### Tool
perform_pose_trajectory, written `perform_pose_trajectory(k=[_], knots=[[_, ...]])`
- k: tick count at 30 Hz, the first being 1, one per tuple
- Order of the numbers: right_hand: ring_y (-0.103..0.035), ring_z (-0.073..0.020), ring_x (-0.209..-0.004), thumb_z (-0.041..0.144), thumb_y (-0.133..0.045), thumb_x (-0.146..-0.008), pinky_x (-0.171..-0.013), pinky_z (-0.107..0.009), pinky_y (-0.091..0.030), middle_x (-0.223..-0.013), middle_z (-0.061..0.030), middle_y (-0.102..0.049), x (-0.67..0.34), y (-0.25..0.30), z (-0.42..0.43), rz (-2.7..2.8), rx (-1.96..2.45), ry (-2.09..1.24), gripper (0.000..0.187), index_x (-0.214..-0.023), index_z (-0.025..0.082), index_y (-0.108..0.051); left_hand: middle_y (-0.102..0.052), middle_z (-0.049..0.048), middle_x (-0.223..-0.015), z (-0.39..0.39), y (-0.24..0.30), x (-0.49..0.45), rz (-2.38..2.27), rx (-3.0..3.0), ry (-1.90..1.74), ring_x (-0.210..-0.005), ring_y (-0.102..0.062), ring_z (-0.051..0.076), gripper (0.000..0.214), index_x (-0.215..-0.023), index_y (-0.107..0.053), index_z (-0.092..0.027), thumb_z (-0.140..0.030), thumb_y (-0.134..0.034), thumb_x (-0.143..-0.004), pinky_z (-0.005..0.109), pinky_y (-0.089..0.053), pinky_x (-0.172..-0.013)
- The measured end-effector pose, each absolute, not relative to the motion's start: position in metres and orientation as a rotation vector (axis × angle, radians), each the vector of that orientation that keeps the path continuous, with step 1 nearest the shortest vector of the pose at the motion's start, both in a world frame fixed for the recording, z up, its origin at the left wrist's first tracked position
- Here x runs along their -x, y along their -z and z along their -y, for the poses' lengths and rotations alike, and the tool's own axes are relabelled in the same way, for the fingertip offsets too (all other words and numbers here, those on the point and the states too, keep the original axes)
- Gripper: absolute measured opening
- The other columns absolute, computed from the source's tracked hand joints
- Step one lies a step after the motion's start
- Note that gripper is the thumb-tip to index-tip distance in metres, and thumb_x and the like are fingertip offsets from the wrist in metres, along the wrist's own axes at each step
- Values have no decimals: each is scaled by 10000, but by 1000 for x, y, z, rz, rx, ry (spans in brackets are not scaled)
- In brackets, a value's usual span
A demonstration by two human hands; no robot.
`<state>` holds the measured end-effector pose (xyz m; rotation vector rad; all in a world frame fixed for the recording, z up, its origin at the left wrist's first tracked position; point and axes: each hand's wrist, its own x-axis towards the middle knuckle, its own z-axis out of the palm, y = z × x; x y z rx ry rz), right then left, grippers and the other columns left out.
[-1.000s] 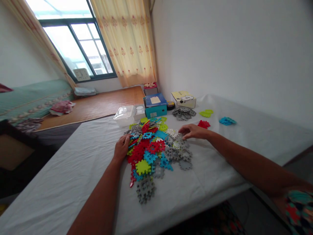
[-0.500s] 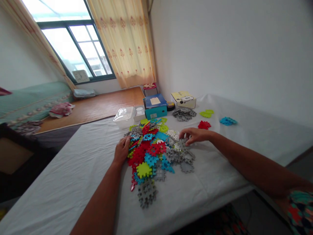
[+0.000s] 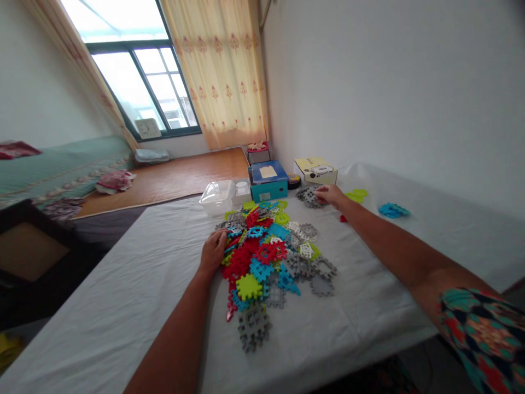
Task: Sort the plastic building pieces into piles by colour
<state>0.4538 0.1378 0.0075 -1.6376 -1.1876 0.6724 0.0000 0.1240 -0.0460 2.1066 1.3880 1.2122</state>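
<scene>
A heap of interlocking plastic building pieces in red, blue, lime, white and grey [image 3: 246, 257] lies on the white-covered table. My left hand [image 3: 214, 249] rests against the heap's left side, fingers loosely stretched and touching its edge pieces. At the back, my right hand [image 3: 331, 195] is over a separate pile of grey building pieces [image 3: 308, 197]. Its fingertips pinch a grey building piece [image 3: 319, 192] at that pile; the fingers partly hide it. Beyond my right forearm lie lime pieces [image 3: 357, 195] and blue pieces [image 3: 392, 210]. Red pieces [image 3: 343, 218] are mostly covered by the forearm.
A clear plastic tub [image 3: 217, 198], a blue box [image 3: 268, 180] and a yellow-and-white box [image 3: 315, 171] stand along the table's back. The wall [image 3: 389, 82] borders the right side. A dark chair [image 3: 33, 251] is at the left.
My right hand has moved from the heap's right side away to the grey pile at the back, carrying a grey building piece. My left hand stays at the heap. The view has shifted slightly.
</scene>
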Motion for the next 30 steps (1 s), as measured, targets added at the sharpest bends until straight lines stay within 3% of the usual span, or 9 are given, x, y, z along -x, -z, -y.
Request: perform_pose_trajectory(k=[6, 9, 12, 18, 25, 30], knots=[[-627, -191, -837, 356, -677, -744, -789, -324, -508, -960, -94, -688, -443, -11, -137, 1534, 1645, -435, 299, -973, 163, -671, -678, 87, -1077, -124, 47, 0, -1367, -2089, -1227, -1053, -602, 222, 397, -962, -696, -178, -440, -411, -876, 375, -435, -1004], [-625, -198, -883, 436, -729, -675, -786, -292, -493, -1016, -74, -689, -432, -6, -112, 2104, 1530, -728, 427, -1012, 177, -692, -677, 99, -1086, -125, 48, 0, -1368, -2089, -1225, -1065, -600, 228, 408, -969, -696, -165, -443, -413, -874, 382, -431, -1007], [-610, -201, -917, 505, -768, -607, -788, -272, -477, -1018, -68, -678, -424, 0, -90, 2328, 1428, -942, 555, -1045, 175, -688, -676, 103, -1093, -126, 49, 0, -1379, -2087, -1222, -1077, -598, 235, 415, -982, -695, -162, -447, -413, -871, 393, -428, -1012], [-560, -161, -752, 572, -792, -527, -637, -242, -433, -857, -52, -637, -424, 4, -80, 2287, 1500, -807, 606, -923, 130, -669, -675, 93, -1108, -124, 47, 1, -1394, -2099, -1200, -1080, -597, 233, 408, -993, -689, -175, -446, -411, -867, 393, -426, -1018], [-486, -102, -599, 567, -740, -623, -544, -220, -384, -674, 4, -592, -443, -1, -80, 2056, 1454, -1121, 470, -830, 152, -669, -673, 88, -1117, -122, 44, 1, -1393, -2099, -1189, -1081, -596, 229, 404, -997, -691, -180, -444, -414, -865, 382, -423, -1022], [-476, -103, -536, 537, -748, -615, -547, -255, -441, -594, 11, -553, -484, 1, -103, 1441, 1669, -790, 414, -746, 163, -628, -683, 91, -1089, -124, 44, 0, -1391, -2077, -1215, -1073, -601, 234, 406, -967, -698, -179, -457, -422, -859, 390, -425, -1019]])
